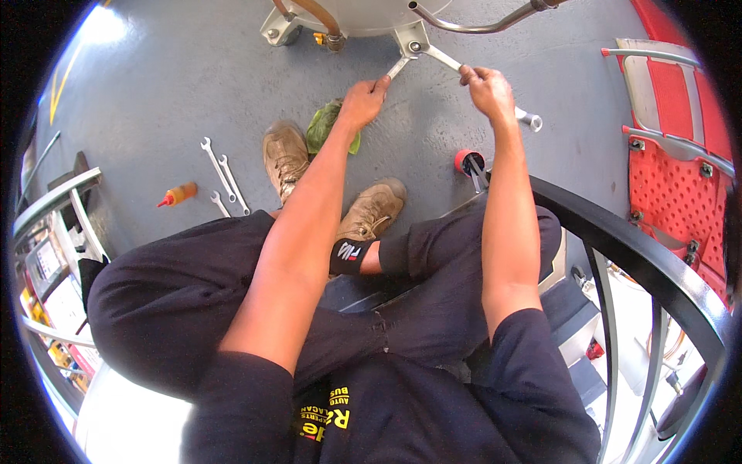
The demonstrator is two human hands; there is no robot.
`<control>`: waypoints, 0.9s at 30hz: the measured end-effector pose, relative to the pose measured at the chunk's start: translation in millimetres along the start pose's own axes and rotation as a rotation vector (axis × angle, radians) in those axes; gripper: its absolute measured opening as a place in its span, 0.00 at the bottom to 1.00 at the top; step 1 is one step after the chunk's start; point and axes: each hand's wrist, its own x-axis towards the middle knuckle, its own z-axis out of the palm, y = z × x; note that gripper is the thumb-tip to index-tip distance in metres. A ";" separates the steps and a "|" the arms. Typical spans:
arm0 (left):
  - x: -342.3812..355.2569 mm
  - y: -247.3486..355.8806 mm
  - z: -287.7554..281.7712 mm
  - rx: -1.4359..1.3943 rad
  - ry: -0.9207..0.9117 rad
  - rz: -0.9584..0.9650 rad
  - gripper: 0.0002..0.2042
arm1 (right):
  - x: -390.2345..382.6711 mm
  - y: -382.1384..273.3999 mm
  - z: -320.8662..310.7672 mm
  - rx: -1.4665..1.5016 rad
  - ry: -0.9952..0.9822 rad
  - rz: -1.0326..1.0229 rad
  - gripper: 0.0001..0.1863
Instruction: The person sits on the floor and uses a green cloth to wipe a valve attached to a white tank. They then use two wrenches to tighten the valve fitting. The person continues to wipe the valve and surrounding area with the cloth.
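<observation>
At the foot of the white tank (363, 20), near the top of my view, a bolt (415, 47) sits on a pale bracket (406, 33). I have the left hand (365, 103) closed around the left wrench (397, 68), whose head reaches the bolt from below. The right hand (491, 93) is likewise curled tight on the right wrench (444, 58), slanting up and leftward to the same spot; how snugly either head seats is too small for me to tell. Near the right hand, on its outer side, I see a round metal end (533, 122), and I cannot say whether it belongs to that wrench. Green cloth (323, 125) lies beside the left shoe (285, 155); loose wrenches (219, 171) lie near an orange bottle (181, 193).
</observation>
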 end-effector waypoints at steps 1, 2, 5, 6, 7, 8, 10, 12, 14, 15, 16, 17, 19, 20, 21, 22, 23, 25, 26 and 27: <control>-0.6 0.7 -1.3 0.000 0.002 -0.011 0.31 | -0.1 -4.0 -3.2 0.000 -0.016 0.009 0.23; -0.8 2.1 -1.7 0.000 0.003 -0.022 0.31 | -2.9 -7.1 -5.7 -0.001 -0.032 0.019 0.23; -0.4 2.5 -2.1 -0.008 -0.002 -0.030 0.30 | -9.9 -12.5 -9.3 0.147 -0.088 0.018 0.24; 0.3 2.3 -1.8 -0.011 -0.006 -0.029 0.31 | -11.0 -15.1 -6.1 0.205 -0.100 0.029 0.24; -0.7 4.2 -1.5 -0.008 -0.010 -0.033 0.30 | -14.8 -19.7 -3.9 0.266 -0.110 0.046 0.25; -1.5 6.3 -0.9 -0.005 -0.014 -0.037 0.30 | -19.1 -23.5 -2.4 0.299 -0.156 0.096 0.25; -2.6 5.0 -1.7 -0.005 -0.002 -0.028 0.31 | -31.6 -36.6 3.1 0.367 -0.252 0.192 0.27; -1.5 -2.1 1.4 -0.020 0.031 0.001 0.32 | -44.0 -49.9 10.2 0.602 -0.307 0.263 0.26; 1.5 -6.1 3.4 -0.026 0.032 0.008 0.32 | -59.5 -71.0 11.5 0.725 -0.374 0.331 0.24; 2.6 -7.6 4.7 -0.030 0.032 0.013 0.31 | -65.2 -77.4 16.2 0.774 -0.404 0.338 0.24; 3.3 -7.9 6.3 -0.031 0.041 0.024 0.31 | -69.5 -83.0 19.9 0.825 -0.428 0.345 0.23; 3.8 -8.2 7.8 -0.031 0.050 0.035 0.31 | -72.0 -87.5 23.3 0.877 -0.453 0.352 0.23; 4.9 -10.9 8.9 -0.033 0.064 0.048 0.31 | -72.3 -91.6 34.8 0.984 -0.505 0.342 0.22; 6.1 -13.0 8.1 -0.034 0.068 0.050 0.31 | -72.2 -93.4 40.6 1.037 -0.534 0.337 0.22; 6.8 -15.2 7.7 -0.034 0.072 0.052 0.31 | -72.2 -95.2 46.3 1.050 -0.541 0.327 0.22; 6.3 -14.4 7.9 -0.041 0.066 0.050 0.31 | -72.6 -96.2 51.5 1.063 -0.544 0.321 0.22; 6.6 -13.3 7.7 -0.048 0.059 0.048 0.31 | -72.5 -95.8 54.9 1.076 -0.547 0.315 0.22; 6.5 -11.6 7.1 -0.040 0.049 0.042 0.31 | -69.2 -92.9 55.3 1.041 -0.537 0.371 0.22; 6.1 -10.9 6.9 -0.027 0.044 0.037 0.31 | -66.0 -88.8 50.5 1.007 -0.539 0.398 0.22; 5.9 -10.3 6.6 -0.013 0.040 0.033 0.31 | -63.0 -84.2 45.2 0.972 -0.541 0.425 0.22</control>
